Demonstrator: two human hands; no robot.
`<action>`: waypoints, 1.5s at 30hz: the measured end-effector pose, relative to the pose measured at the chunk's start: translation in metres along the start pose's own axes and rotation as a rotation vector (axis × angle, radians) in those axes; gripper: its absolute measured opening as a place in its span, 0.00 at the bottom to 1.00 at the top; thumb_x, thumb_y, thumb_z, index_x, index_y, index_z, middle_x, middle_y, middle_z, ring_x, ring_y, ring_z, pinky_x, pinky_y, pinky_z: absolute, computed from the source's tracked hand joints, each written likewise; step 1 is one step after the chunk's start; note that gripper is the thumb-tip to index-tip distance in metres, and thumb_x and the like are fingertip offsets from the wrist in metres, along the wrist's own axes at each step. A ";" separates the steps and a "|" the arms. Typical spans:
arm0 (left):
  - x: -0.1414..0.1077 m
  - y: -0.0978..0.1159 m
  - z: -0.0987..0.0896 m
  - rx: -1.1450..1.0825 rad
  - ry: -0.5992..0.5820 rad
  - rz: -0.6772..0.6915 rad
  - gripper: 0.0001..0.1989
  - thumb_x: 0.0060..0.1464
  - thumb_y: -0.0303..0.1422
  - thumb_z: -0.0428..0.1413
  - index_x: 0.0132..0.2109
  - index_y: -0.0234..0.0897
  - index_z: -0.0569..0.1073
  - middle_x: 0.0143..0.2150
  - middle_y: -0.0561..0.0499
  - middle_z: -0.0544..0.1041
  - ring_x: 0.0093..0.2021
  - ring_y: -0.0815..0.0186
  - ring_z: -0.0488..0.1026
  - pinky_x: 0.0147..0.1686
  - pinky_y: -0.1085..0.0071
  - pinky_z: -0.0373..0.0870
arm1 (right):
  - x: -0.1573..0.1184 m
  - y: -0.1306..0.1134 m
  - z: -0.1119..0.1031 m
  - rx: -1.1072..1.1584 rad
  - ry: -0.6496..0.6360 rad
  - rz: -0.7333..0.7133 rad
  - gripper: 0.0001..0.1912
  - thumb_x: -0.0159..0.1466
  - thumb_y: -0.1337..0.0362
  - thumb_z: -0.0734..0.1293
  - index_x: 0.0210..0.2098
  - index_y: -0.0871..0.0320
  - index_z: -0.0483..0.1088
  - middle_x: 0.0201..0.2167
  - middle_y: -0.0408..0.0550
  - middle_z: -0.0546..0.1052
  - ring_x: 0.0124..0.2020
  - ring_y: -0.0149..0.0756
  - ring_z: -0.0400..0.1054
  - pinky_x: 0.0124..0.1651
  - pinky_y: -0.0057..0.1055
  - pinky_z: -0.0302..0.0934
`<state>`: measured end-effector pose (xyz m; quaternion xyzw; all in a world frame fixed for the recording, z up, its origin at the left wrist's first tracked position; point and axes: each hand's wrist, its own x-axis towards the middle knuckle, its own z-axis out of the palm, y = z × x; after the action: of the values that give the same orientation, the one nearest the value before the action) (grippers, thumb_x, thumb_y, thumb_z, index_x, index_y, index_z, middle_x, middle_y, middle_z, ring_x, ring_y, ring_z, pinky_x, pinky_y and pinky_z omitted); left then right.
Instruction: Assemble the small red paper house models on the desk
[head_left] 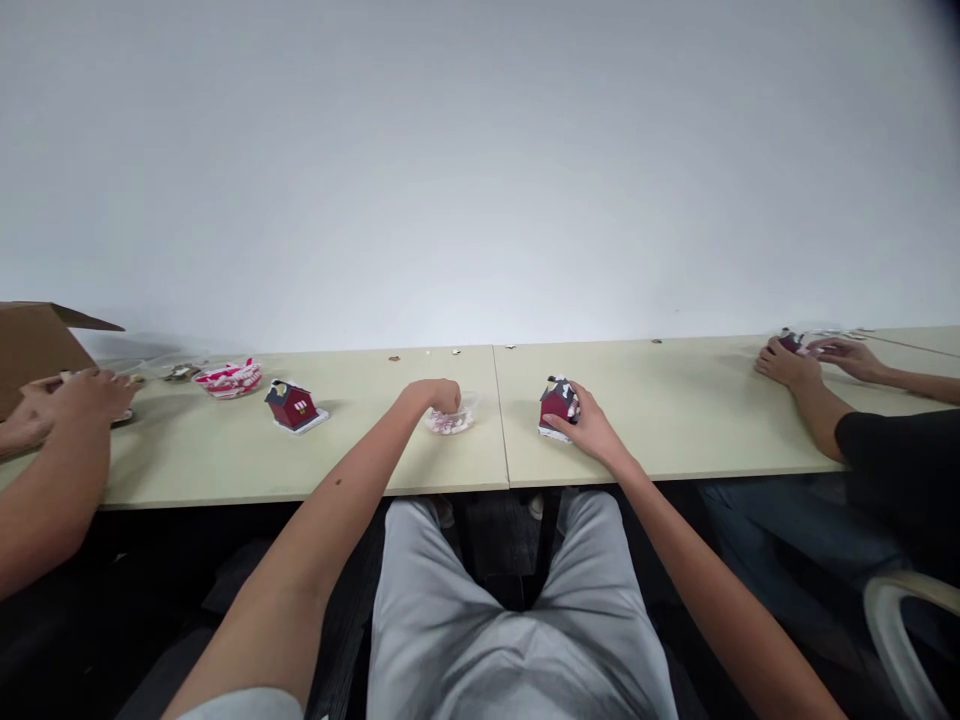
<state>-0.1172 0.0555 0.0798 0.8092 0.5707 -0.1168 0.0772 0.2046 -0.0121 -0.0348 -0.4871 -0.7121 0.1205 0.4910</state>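
My left hand (439, 397) is curled, fingers down, over the rim of a small clear bowl (451, 421) of pink and white candies, and its fingers hide whatever they may hold. My right hand (589, 428) grips the side of a small red model house (557, 407), which has a dark roof with white icing-like trim. The house stands at the table near my right hand, its base on the surface. A second red house (292, 405), on a white base, stands farther left, with a lit-window pattern on its wall.
A co-worker's hands (75, 397) work at the left beside a cardboard box (37, 345) and a bowl of red and white pieces (229, 378). Another person's hands (787, 360) work at the right. The pale table (390, 470) meets a white wall, with small crumbs along its back.
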 end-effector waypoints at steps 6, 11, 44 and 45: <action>0.000 0.000 0.006 0.011 0.019 0.022 0.14 0.41 0.28 0.58 0.38 0.37 0.80 0.45 0.41 0.82 0.39 0.55 0.76 0.40 0.64 0.70 | -0.001 0.004 0.003 0.008 0.005 -0.018 0.43 0.60 0.46 0.72 0.67 0.57 0.56 0.63 0.61 0.66 0.62 0.53 0.64 0.64 0.50 0.59; -0.006 0.000 0.009 -0.023 0.046 0.059 0.13 0.45 0.30 0.56 0.40 0.38 0.79 0.43 0.43 0.82 0.37 0.58 0.76 0.38 0.67 0.69 | -0.003 0.000 0.003 0.033 -0.007 -0.019 0.41 0.60 0.46 0.72 0.66 0.55 0.57 0.62 0.59 0.67 0.61 0.52 0.65 0.64 0.49 0.60; -0.026 0.133 0.111 -1.353 0.601 0.284 0.17 0.56 0.48 0.58 0.41 0.39 0.71 0.22 0.59 0.62 0.19 0.72 0.59 0.21 0.74 0.55 | -0.012 -0.012 -0.004 -0.048 -0.094 -0.085 0.44 0.60 0.43 0.71 0.69 0.52 0.55 0.60 0.58 0.66 0.59 0.52 0.67 0.63 0.48 0.62; -0.025 0.132 0.112 -1.368 0.602 0.280 0.17 0.54 0.47 0.60 0.42 0.39 0.72 0.22 0.58 0.63 0.20 0.72 0.60 0.21 0.74 0.56 | -0.011 -0.012 -0.004 -0.039 -0.098 -0.085 0.43 0.60 0.43 0.71 0.68 0.51 0.55 0.59 0.57 0.67 0.58 0.51 0.68 0.62 0.48 0.62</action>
<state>-0.0118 -0.0405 -0.0217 0.6426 0.4045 0.4999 0.4167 0.2015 -0.0285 -0.0316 -0.4595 -0.7575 0.1094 0.4506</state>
